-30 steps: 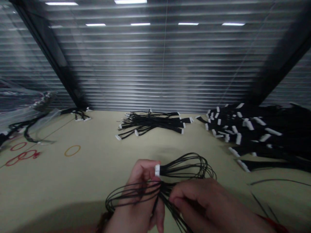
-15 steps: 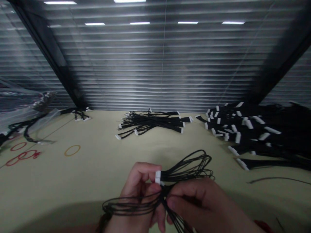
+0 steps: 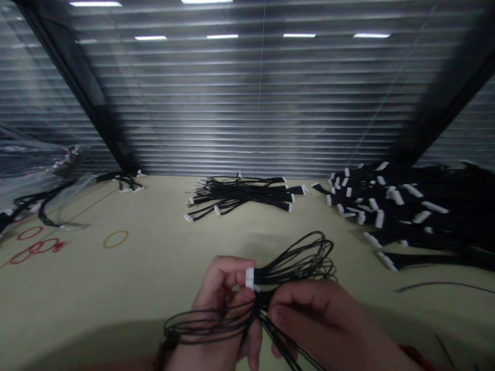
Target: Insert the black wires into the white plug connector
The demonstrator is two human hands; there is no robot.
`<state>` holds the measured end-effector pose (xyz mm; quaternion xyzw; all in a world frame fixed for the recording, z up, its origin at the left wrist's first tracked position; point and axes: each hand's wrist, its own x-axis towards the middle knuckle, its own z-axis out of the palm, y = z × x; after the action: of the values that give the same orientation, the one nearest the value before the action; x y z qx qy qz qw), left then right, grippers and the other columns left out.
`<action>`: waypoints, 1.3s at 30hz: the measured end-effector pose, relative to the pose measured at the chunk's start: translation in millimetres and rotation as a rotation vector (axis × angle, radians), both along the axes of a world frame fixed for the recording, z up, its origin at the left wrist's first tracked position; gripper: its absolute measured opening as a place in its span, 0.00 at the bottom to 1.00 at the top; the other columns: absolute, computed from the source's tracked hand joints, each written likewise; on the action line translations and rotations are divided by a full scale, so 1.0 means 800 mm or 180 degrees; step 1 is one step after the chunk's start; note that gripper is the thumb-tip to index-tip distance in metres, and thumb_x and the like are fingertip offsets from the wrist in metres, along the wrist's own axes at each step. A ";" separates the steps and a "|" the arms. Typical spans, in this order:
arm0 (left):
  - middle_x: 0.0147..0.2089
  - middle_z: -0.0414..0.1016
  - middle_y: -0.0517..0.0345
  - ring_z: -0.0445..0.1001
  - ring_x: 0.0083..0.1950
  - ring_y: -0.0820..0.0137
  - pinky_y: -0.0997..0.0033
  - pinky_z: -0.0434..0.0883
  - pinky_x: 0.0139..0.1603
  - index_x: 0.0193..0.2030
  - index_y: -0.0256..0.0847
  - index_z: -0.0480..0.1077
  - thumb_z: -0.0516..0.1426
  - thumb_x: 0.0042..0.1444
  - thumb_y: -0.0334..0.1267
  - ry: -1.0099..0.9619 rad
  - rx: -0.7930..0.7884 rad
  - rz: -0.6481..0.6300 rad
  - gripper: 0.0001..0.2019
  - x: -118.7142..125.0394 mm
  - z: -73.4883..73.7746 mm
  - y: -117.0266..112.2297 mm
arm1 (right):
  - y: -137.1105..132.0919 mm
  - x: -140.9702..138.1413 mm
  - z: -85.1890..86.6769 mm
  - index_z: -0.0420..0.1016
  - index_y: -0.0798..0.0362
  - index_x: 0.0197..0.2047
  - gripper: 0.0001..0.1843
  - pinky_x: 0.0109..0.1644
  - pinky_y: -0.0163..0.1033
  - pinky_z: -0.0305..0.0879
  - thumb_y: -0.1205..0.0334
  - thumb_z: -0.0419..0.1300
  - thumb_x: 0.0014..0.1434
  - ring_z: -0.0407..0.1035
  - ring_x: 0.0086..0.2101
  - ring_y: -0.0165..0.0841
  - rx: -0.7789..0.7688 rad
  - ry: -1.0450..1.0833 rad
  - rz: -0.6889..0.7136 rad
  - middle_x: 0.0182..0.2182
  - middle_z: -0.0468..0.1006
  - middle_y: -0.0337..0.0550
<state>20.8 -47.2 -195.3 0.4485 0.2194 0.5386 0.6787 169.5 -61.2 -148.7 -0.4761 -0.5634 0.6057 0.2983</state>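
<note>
My left hand [image 3: 222,309] pinches a bundle of thin black wires [image 3: 294,260] just behind its white connector [image 3: 249,278], low in the middle of the view. The wires fan into one loop to the right and another to the left, crossing between my hands. My right hand [image 3: 320,324] is closed on the same wires at the crossing, thumb against the strands, right beside my left fingers.
A pile of black wire harnesses with white connectors [image 3: 242,196] lies at the back middle of the beige table [image 3: 116,288]. A larger heap [image 3: 406,211] fills the right. Rubber bands [image 3: 115,239] and a plastic bag [image 3: 34,175] sit on the left. Window blinds stand behind.
The right loop of wires has risen a little and the left loop has tightened. My right hand has slid closer to my left at the crossing.
</note>
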 end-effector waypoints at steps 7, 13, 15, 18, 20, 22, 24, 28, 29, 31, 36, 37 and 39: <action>0.35 0.68 0.66 0.68 0.15 0.87 0.94 0.63 0.14 0.46 0.52 0.64 0.52 0.62 0.36 -0.0136 0.0109 -0.0057 0.07 0.000 -0.008 0.000 | 0.005 0.000 0.001 0.75 0.56 0.26 0.13 0.25 0.24 0.57 0.67 0.52 0.56 0.63 0.22 0.21 -0.0284 0.0193 0.0349 0.21 0.73 0.36; 0.35 0.69 0.66 0.74 0.21 0.82 0.91 0.68 0.17 0.45 0.53 0.66 0.53 0.61 0.36 -0.0233 0.0085 -0.0290 0.08 -0.001 -0.002 -0.002 | 0.004 -0.007 -0.015 0.70 0.56 0.23 0.10 0.33 0.29 0.63 0.71 0.51 0.50 0.70 0.27 0.25 -0.0279 0.0760 0.0346 0.23 0.76 0.37; 0.34 0.69 0.67 0.73 0.20 0.83 0.90 0.69 0.17 0.45 0.53 0.67 0.54 0.61 0.36 -0.0217 0.0052 -0.0251 0.08 0.000 0.001 -0.002 | 0.002 -0.006 -0.018 0.70 0.56 0.24 0.10 0.34 0.29 0.63 0.71 0.50 0.52 0.70 0.28 0.26 -0.0134 0.0655 0.0339 0.25 0.76 0.37; 0.33 0.68 0.67 0.68 0.16 0.87 0.92 0.66 0.15 0.44 0.51 0.66 0.54 0.60 0.38 -0.0095 -0.0046 -0.0055 0.06 0.000 0.003 -0.002 | 0.001 -0.003 -0.018 0.71 0.56 0.27 0.10 0.34 0.30 0.64 0.66 0.51 0.56 0.69 0.29 0.27 0.0328 0.0064 0.0194 0.27 0.76 0.39; 0.29 0.68 0.68 0.65 0.14 0.88 0.94 0.61 0.13 0.44 0.51 0.65 0.54 0.61 0.39 0.0050 -0.0090 -0.0003 0.05 0.000 0.004 -0.002 | 0.001 0.000 -0.014 0.73 0.55 0.28 0.11 0.33 0.30 0.63 0.64 0.52 0.56 0.67 0.28 0.28 0.0690 -0.0496 0.0067 0.25 0.74 0.38; 0.23 0.64 0.71 0.64 0.13 0.87 0.94 0.58 0.13 0.44 0.51 0.64 0.53 0.61 0.40 0.0266 -0.0117 0.0052 0.05 0.000 0.003 -0.002 | 0.002 0.003 -0.009 0.74 0.55 0.28 0.11 0.33 0.30 0.63 0.63 0.52 0.57 0.67 0.28 0.28 0.0935 -0.0772 0.0040 0.23 0.73 0.38; 0.19 0.62 0.72 0.62 0.12 0.87 0.94 0.56 0.13 0.44 0.49 0.64 0.51 0.62 0.40 0.0495 -0.0103 0.0115 0.04 0.000 0.004 -0.002 | 0.003 0.008 -0.002 0.75 0.54 0.30 0.11 0.32 0.29 0.64 0.61 0.53 0.57 0.67 0.28 0.28 0.1053 -0.0792 0.0034 0.22 0.72 0.38; 0.24 0.65 0.69 0.56 0.10 0.88 0.91 0.51 0.10 0.41 0.45 0.63 0.51 0.62 0.43 0.0702 -0.0009 0.0169 0.06 0.002 0.011 0.001 | 0.007 0.024 0.012 0.75 0.53 0.30 0.12 0.30 0.30 0.64 0.58 0.53 0.57 0.67 0.27 0.29 0.1058 -0.0701 0.0008 0.21 0.71 0.39; 0.23 0.64 0.69 0.54 0.11 0.87 0.90 0.52 0.10 0.40 0.44 0.63 0.51 0.62 0.42 0.0790 -0.0049 0.0191 0.06 0.003 0.014 0.001 | 0.008 0.029 0.015 0.76 0.53 0.31 0.13 0.30 0.30 0.64 0.57 0.53 0.57 0.67 0.26 0.29 0.1024 -0.0666 -0.0005 0.21 0.70 0.39; 0.19 0.60 0.70 0.52 0.12 0.85 0.88 0.53 0.12 0.39 0.42 0.62 0.49 0.63 0.40 0.1013 -0.0188 0.0250 0.06 0.003 0.019 0.002 | 0.011 0.038 0.023 0.76 0.53 0.30 0.13 0.29 0.31 0.64 0.56 0.53 0.57 0.67 0.26 0.29 0.0921 -0.0556 -0.0044 0.20 0.70 0.40; 0.16 0.54 0.72 0.50 0.13 0.81 0.84 0.52 0.13 0.40 0.41 0.60 0.47 0.63 0.40 0.1185 -0.0325 0.0274 0.07 0.002 0.022 0.003 | 0.024 0.060 0.054 0.75 0.53 0.27 0.12 0.26 0.30 0.63 0.57 0.55 0.55 0.65 0.22 0.26 0.0280 0.0143 0.0354 0.20 0.69 0.39; 0.16 0.54 0.72 0.50 0.13 0.81 0.84 0.52 0.13 0.39 0.41 0.60 0.47 0.62 0.41 0.1195 -0.0328 0.0277 0.06 0.002 0.022 0.004 | 0.027 0.064 0.061 0.75 0.52 0.26 0.11 0.26 0.29 0.62 0.58 0.56 0.54 0.64 0.22 0.25 0.0082 0.0364 0.0521 0.20 0.69 0.38; 0.16 0.54 0.72 0.50 0.13 0.81 0.83 0.52 0.13 0.39 0.41 0.60 0.46 0.63 0.39 0.1258 -0.0361 0.0283 0.06 0.002 0.023 0.004 | 0.034 0.076 0.071 0.76 0.49 0.28 0.07 0.27 0.28 0.60 0.57 0.59 0.53 0.63 0.22 0.23 -0.0040 0.0731 0.0665 0.20 0.69 0.34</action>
<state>22.4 -44.1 -177.2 0.4963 0.3978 0.4564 0.6222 230.1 -34.0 -91.6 -0.3444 -0.5683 0.6874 0.2931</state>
